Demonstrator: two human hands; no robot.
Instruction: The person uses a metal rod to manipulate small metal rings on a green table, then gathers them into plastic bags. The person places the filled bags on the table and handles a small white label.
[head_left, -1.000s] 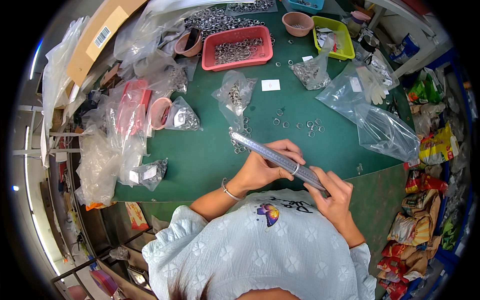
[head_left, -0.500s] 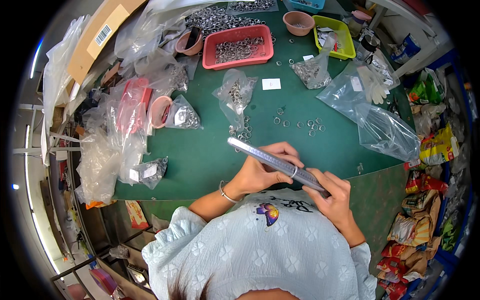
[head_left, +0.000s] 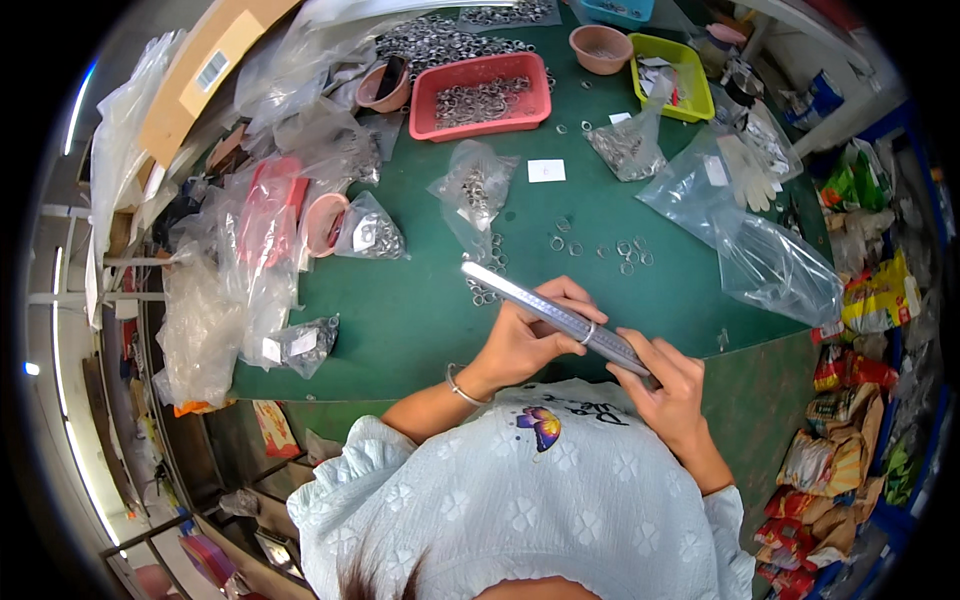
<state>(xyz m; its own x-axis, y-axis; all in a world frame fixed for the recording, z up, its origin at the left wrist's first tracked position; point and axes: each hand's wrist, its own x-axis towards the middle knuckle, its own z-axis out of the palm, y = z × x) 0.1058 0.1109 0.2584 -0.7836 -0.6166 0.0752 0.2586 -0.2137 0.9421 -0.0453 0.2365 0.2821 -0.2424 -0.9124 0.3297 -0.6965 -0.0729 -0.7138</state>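
Note:
A tapered metal ring mandrel with fine markings lies slantwise before my chest, its thin end up and to the left. A metal ring sits around it, near the thicker part. My left hand is closed about the mandrel, thumb on the near side and fingers on the far side, right beside the ring. The thick lower end is gripped by my right hand. Past the mandrel's tip, a group of loose rings lies at the mouth of a clear bag of rings; more loose rings lie to the right.
Further back on the green table stand a red tray of rings, a pink bowl and a yellow-green tray. Bagged rings and crumpled plastic crowd the left. A large clear bag lies along the right edge.
The mandrel has turned slightly in my hands, and its upper face now catches more light. Both hands keep their hold, and the ring stays around it.

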